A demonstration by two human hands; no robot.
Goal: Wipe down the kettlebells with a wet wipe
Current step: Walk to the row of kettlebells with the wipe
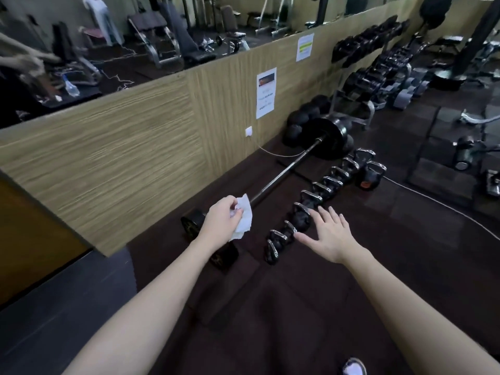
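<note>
While left hand [220, 217] pinches wipe [244, 219], forearm hides barbell's [284, 173] plates.

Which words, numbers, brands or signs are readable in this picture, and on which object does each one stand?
No text can be read here.
Paper notice on the wooden wall panel: printed lines, too blurred.
Second paper notice farther along the wall: green band, text too small.
Orange label on the kettlebell at the far end of the row: blurred.
Bottle in the mirror: label unreadable.
</note>
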